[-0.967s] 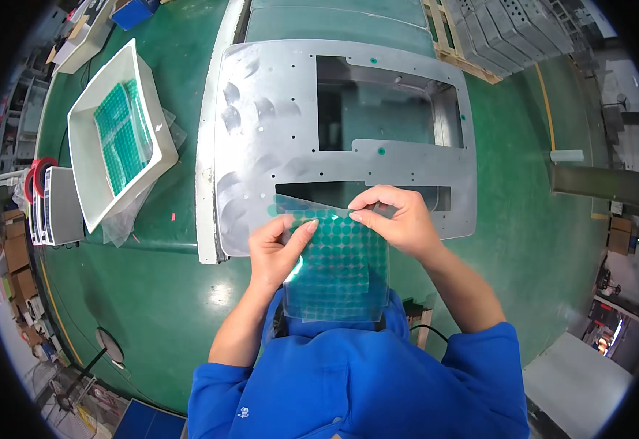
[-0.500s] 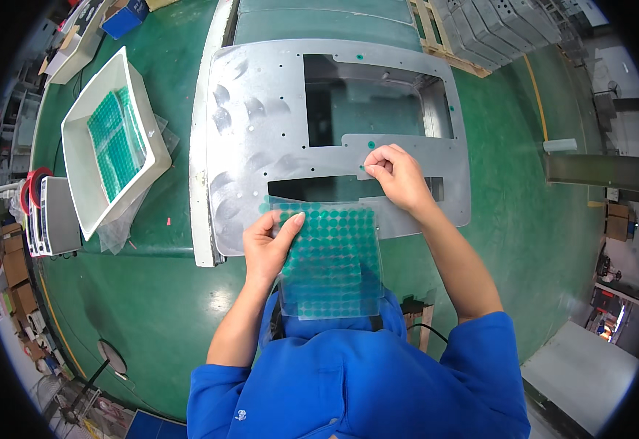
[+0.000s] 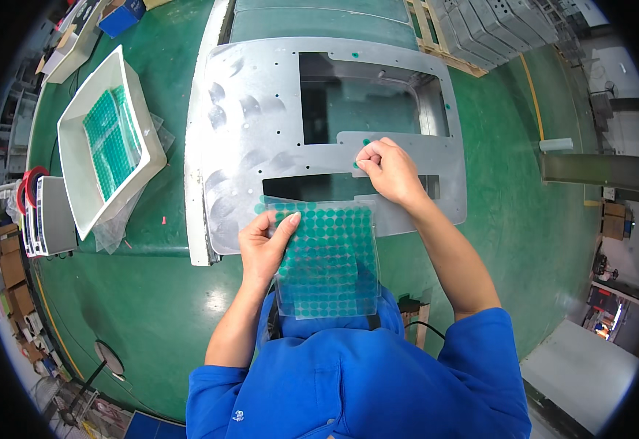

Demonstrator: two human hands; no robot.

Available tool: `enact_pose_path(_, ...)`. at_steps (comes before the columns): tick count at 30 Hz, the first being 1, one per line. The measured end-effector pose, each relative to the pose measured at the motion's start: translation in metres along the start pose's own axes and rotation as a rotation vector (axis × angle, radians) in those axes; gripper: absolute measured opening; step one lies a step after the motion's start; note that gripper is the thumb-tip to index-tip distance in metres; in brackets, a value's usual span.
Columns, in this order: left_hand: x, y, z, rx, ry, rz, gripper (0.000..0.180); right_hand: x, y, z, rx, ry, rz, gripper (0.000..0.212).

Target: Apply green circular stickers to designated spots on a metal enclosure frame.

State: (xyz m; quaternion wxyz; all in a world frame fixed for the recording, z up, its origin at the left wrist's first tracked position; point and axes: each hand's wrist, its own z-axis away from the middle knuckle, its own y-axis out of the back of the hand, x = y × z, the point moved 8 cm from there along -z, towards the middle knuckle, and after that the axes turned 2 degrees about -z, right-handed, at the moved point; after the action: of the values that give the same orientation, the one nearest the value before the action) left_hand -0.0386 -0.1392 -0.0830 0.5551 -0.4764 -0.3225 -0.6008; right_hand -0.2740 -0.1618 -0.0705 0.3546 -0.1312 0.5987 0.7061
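Note:
My left hand [image 3: 261,245] grips, between thumb and fingers, the upper left corner of a sheet of green round stickers [image 3: 327,256]. The sheet hangs in front of my blue shirt, overlapping the near edge of a grey metal panel [image 3: 253,132]. Over that panel, between its large and its narrow cutout, my right hand [image 3: 391,172] is pinched closed. A green round sticker [image 3: 356,165] shows at its fingertips, touching or just above the metal. Another green dot [image 3: 366,142] sits on the panel just beyond these fingers, and a few more lie near its far and right edges.
At the left, a white tub [image 3: 151,143] holds more green sticker sheets [image 3: 111,139]. A blue box [image 3: 120,16] stands at the far left. Grey metal housings [image 3: 491,29] rest on a wooden pallet [image 3: 426,33] at the far right. A grey beam [image 3: 598,170] juts in from the right.
The whole view has shifted slightly, so everything appears a little further left. Both hands keep nearly the same places against the panel and the sheet.

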Motion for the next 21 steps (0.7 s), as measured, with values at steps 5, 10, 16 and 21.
enact_pose_path(5,0.001,-0.003,-0.001,-0.005,-0.022,0.006,0.010,0.003,-0.002,0.002,0.047,0.053,0.000,0.005)
enact_pose_path(10,0.004,-0.002,0.001,0.004,-0.039,0.002,0.009,0.014,-0.004,-0.005,-0.070,-0.088,-0.198,0.014)
enact_pose_path(16,0.013,-0.005,0.006,-0.021,-0.133,-0.110,0.007,-0.034,0.015,0.007,-0.081,0.126,-0.424,0.021)
enact_pose_path(21,0.018,-0.023,0.018,-0.150,-0.192,-0.276,0.006,-0.055,-0.002,0.069,-0.279,0.345,-0.511,0.011)
